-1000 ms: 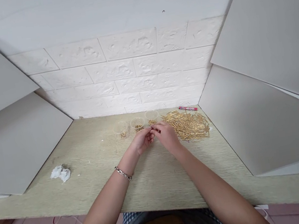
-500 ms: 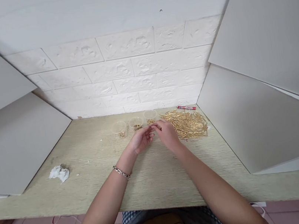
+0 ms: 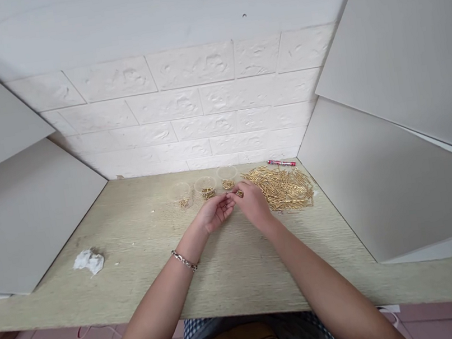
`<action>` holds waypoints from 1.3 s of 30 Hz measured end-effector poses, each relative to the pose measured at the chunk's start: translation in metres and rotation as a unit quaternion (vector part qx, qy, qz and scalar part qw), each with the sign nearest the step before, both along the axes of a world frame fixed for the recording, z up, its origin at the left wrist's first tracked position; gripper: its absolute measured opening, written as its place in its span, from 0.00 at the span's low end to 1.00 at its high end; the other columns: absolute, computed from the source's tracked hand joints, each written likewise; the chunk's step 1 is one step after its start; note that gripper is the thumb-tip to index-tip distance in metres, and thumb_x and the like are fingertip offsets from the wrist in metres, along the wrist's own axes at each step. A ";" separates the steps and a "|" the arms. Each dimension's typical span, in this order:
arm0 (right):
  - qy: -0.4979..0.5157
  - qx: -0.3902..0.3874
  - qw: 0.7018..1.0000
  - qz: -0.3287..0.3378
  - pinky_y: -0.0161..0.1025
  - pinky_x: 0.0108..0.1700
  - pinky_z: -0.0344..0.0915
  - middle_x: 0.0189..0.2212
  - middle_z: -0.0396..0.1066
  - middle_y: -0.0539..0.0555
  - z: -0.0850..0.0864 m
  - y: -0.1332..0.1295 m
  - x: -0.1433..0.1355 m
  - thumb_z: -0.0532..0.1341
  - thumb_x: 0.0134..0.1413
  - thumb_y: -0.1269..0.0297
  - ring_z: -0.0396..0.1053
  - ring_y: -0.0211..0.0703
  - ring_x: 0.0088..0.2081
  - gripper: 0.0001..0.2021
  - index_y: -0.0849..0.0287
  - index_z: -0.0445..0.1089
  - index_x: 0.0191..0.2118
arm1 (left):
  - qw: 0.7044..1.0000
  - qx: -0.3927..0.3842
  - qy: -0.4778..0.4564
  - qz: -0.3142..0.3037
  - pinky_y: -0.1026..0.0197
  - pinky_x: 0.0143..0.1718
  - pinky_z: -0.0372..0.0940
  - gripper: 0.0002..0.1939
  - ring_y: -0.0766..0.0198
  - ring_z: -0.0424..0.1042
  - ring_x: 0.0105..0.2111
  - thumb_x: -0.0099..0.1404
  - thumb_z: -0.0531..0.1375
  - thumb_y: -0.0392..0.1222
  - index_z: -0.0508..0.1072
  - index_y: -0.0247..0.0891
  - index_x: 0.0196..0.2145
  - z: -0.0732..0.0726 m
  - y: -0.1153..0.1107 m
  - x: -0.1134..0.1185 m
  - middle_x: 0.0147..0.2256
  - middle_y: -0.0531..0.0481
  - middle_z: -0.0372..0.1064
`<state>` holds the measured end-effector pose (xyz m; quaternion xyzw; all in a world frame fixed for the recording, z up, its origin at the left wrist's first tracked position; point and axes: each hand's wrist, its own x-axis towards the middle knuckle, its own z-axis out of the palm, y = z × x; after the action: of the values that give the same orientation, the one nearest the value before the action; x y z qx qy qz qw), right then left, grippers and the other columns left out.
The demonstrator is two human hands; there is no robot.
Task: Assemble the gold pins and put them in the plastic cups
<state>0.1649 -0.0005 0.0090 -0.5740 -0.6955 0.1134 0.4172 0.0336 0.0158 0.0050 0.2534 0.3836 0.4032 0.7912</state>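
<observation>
My left hand (image 3: pixel 214 213), palm up with fingers curled, meets my right hand (image 3: pixel 252 202) at the fingertips. Both hands are closed in pinches, and whatever lies between the fingertips is too small to make out. Just beyond them stand three clear round cups: a left one (image 3: pixel 180 192), a middle one (image 3: pixel 205 185) and a right one (image 3: pixel 227 173), each with small gold pieces inside. A wide pile of thin gold rods (image 3: pixel 286 187) lies to the right, partly behind my right hand.
A red pen-like stick (image 3: pixel 281 163) lies behind the pile. Crumpled white tissue (image 3: pixel 89 261) rests on the left of the table (image 3: pixel 149 283). Grey panels stand at left (image 3: pixel 45 208) and right (image 3: pixel 393 178), with a white brick wall (image 3: pixel 199 102) behind.
My left hand has shifted slightly, its fingers a little more gathered beneath my right fingertips. A small gold piece on the table beside my right wrist no longer shows clearly.
</observation>
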 end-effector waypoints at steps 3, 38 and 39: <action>0.005 0.004 1.000 0.012 0.37 0.35 0.59 0.32 0.66 0.53 0.000 0.000 -0.001 0.57 0.50 0.64 0.63 0.39 0.31 0.05 0.59 0.66 0.28 | 1.000 -0.013 -0.007 0.009 0.72 0.27 0.66 0.05 0.73 0.69 0.24 0.58 0.57 0.33 0.72 0.31 0.29 0.000 0.000 -0.001 0.23 0.49 0.70; -0.167 0.079 0.983 -0.009 0.43 0.47 0.58 0.43 0.66 0.55 0.003 -0.014 -0.016 0.54 0.52 0.67 0.61 0.46 0.44 0.08 0.59 0.70 0.33 | 0.985 0.129 -0.094 0.070 0.69 0.31 0.63 0.06 0.69 0.68 0.30 0.55 0.60 0.37 0.73 0.31 0.30 -0.003 -0.006 0.007 0.29 0.49 0.71; -0.164 0.083 0.983 -0.011 0.44 0.47 0.58 0.43 0.66 0.55 0.002 -0.014 -0.016 0.54 0.52 0.67 0.61 0.46 0.45 0.08 0.59 0.70 0.33 | 0.985 0.126 -0.096 0.071 0.69 0.32 0.63 0.05 0.69 0.68 0.30 0.55 0.60 0.37 0.73 0.31 0.30 -0.002 -0.006 0.007 0.29 0.48 0.70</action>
<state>0.1485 -0.0147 0.0113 -0.5559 -0.7551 -0.0455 0.3446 0.0408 0.0094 0.0030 0.2833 0.2687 0.5262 0.7554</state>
